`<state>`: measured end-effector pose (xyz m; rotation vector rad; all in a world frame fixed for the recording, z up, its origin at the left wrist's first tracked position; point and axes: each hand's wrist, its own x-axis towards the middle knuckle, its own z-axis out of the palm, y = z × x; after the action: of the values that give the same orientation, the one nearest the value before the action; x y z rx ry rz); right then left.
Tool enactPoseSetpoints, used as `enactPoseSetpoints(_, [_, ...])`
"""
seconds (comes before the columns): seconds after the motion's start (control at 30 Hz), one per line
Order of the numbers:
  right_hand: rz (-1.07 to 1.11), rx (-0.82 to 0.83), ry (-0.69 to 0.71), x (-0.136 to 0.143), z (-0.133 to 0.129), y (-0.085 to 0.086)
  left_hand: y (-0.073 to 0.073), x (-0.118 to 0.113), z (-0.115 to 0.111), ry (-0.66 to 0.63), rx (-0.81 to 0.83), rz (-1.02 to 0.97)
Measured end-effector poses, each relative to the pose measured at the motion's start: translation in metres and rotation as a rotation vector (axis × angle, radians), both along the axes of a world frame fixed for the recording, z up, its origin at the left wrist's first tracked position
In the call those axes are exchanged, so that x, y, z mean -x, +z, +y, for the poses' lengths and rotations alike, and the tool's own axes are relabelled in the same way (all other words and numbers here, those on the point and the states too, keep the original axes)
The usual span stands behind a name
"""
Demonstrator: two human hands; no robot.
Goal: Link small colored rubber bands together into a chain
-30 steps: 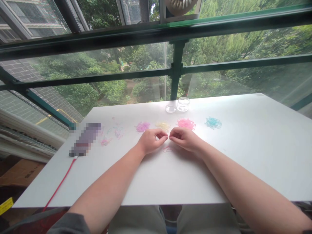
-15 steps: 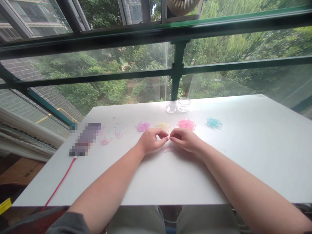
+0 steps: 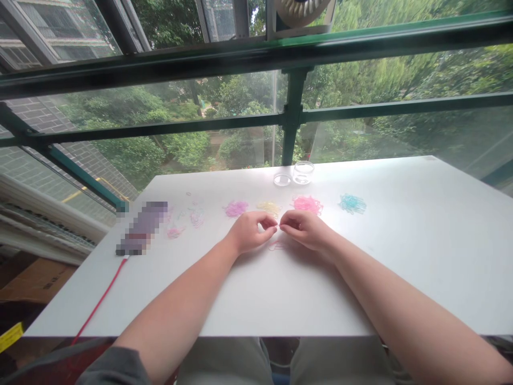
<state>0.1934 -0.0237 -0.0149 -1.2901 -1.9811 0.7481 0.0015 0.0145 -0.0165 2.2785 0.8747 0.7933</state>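
Note:
My left hand [image 3: 253, 232] and my right hand [image 3: 303, 230] nearly meet above the middle of the white table [image 3: 288, 294]. Both have thumb and fingers pinched together; whatever small thing they hold is too tiny to name. Just below the fingertips lie a few pink pieces [image 3: 276, 245]. Behind my hands are a purple pile [image 3: 236, 208], a pale yellow pile [image 3: 268, 208], partly covered by my left hand, and a pink pile [image 3: 306, 204]. A teal pile [image 3: 352, 203] sits farther right.
At the back edge stand a clear round container [image 3: 303, 172] and a clear round lid [image 3: 282, 180]. Small mixed-colour pieces [image 3: 196, 218] are scattered at left. Beside them is a blurred dark device [image 3: 142, 228] with a red cable [image 3: 100, 300].
Both hands stay pinched in almost the same place. The whole view has shifted very slightly.

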Motion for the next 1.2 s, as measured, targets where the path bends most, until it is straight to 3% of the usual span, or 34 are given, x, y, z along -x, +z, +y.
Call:
enactPoseSetpoints(0.27, [0.0, 0.019, -0.001, -0.0002, -0.0002, -0.0004, 0.0055, -0.001, -0.0024, -0.012, -0.019, -0.032])
enactPoseSetpoints(1.2, [-0.007, -0.003, 0.018, 0.0006, -0.0014, 0.0026, 0.0026, -0.0009, -0.0023, 0.023, 0.018, 0.033])
